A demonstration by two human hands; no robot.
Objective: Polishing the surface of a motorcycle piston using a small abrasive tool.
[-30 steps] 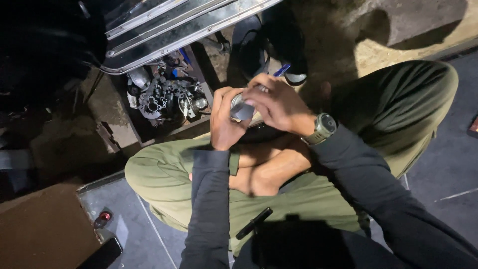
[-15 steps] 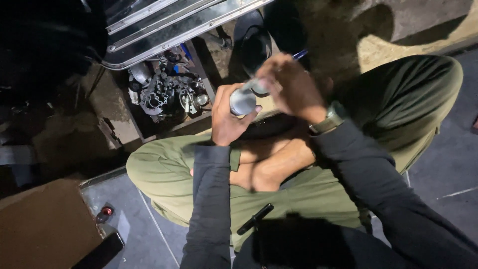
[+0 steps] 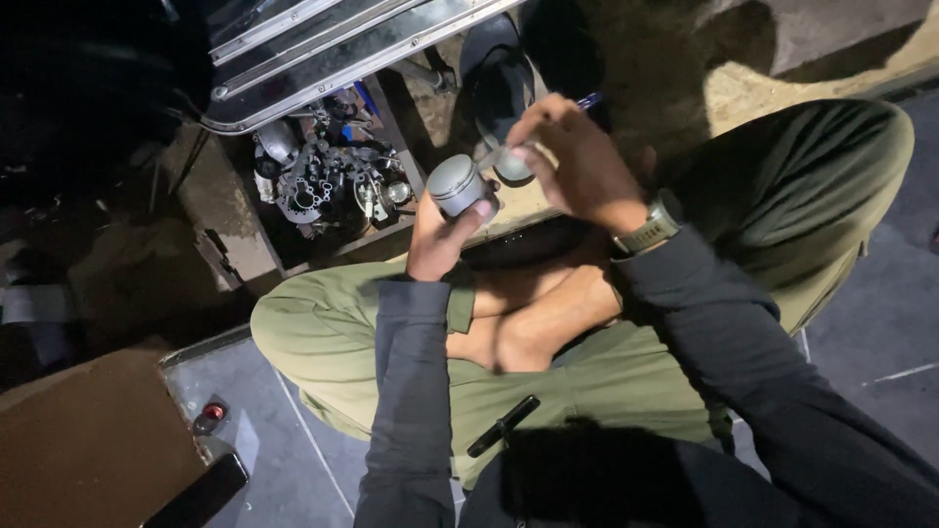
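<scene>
The left hand (image 3: 437, 238) wraps its fingers around a grey metal cylinder (image 3: 456, 185), holding it upright above the crossed legs. Just beside it, the right hand (image 3: 572, 161) pinches a small round metal part (image 3: 511, 164) close to the cylinder's rim. A wristwatch (image 3: 653, 227) sits on the right wrist. A tray of metal parts (image 3: 328, 181) lies on the floor, well apart.

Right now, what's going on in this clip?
A person sits cross-legged on the floor. The left hand grips a small grey metal cylinder, piston-like, held upright. The right hand holds a small rounded metal part beside its top. A box of loose metal parts sits just ahead.
</scene>
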